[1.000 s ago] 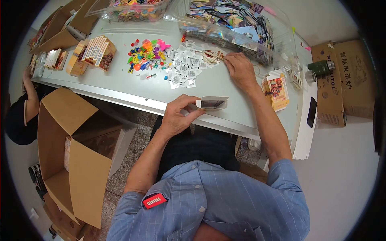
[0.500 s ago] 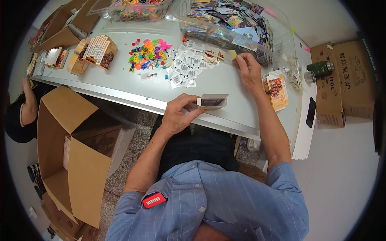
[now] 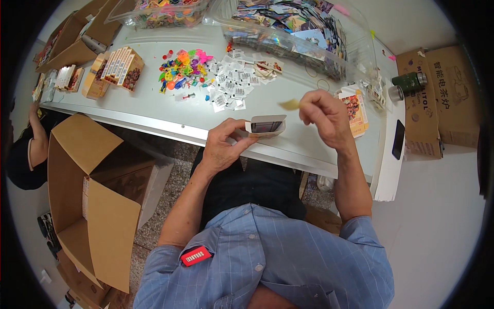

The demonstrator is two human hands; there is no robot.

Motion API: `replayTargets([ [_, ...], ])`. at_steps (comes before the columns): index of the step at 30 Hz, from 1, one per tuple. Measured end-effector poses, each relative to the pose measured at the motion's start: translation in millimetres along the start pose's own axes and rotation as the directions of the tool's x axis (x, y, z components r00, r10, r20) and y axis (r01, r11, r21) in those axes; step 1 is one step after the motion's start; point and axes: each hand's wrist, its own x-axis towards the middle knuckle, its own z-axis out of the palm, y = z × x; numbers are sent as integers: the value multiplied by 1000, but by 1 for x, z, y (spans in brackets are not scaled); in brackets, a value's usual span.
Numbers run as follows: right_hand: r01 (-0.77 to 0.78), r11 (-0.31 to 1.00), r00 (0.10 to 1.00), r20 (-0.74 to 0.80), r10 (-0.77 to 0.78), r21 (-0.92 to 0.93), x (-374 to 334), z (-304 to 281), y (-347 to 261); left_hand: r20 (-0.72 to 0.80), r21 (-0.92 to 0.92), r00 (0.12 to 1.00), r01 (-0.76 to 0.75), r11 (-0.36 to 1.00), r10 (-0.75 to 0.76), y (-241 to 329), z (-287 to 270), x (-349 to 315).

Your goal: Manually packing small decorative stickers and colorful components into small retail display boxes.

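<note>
Near the table's front edge, my left hand [image 3: 222, 146] grips a small carton [image 3: 266, 126] between thumb and fingers. The carton's open end faces up, and a dark, line-patterned surface shows inside. To its right, above the tabletop, my right hand [image 3: 326, 117] pinches a small yellowish flat piece [image 3: 289, 105], blurred by motion and apart from the carton. Beyond the left hand lie white printed packets [image 3: 234, 80] in a spread heap, colourful small plastic toys [image 3: 184, 69] and a few small cards [image 3: 267, 69]. Flat printed cartons [image 3: 354, 110] rest beside my right hand.
Clear bins of cards [image 3: 293, 31] and of colourful rings [image 3: 164, 13] stand at the back. Filled cartons [image 3: 123, 67] stand at left. A large open cardboard box [image 3: 110, 232] is below. A phone [image 3: 398, 139] lies at the right edge. Another person's arm [image 3: 37, 136] shows far left.
My right hand has come from near the card bin toward me with the yellowish piece, closer to the carton. My left hand still holds the carton, shifted slightly left in view.
</note>
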Motion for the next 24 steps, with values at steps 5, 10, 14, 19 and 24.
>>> replayTargets([
  [5,60,971,989,146,-27,-233,5,11,-20,-6,11,1000,-7,1000,7,-1,1,1],
  [10,56,892,994,113,-5,-448,7,24,-26,-22,-8,999,-44,999,44,-5,-1,-2],
  [14,-18,979,989,-150,-13,-203,13,26,-8,-35,-28,997,-69,997,69,-4,-2,-8],
  [19,-9,972,989,-143,-25,-237,39,59,31,-123,20,991,-48,999,50,23,-11,-40],
  [24,177,861,979,-8,-205,-477,66,105,42,-205,80,973,-92,993,107,30,-25,-67],
])
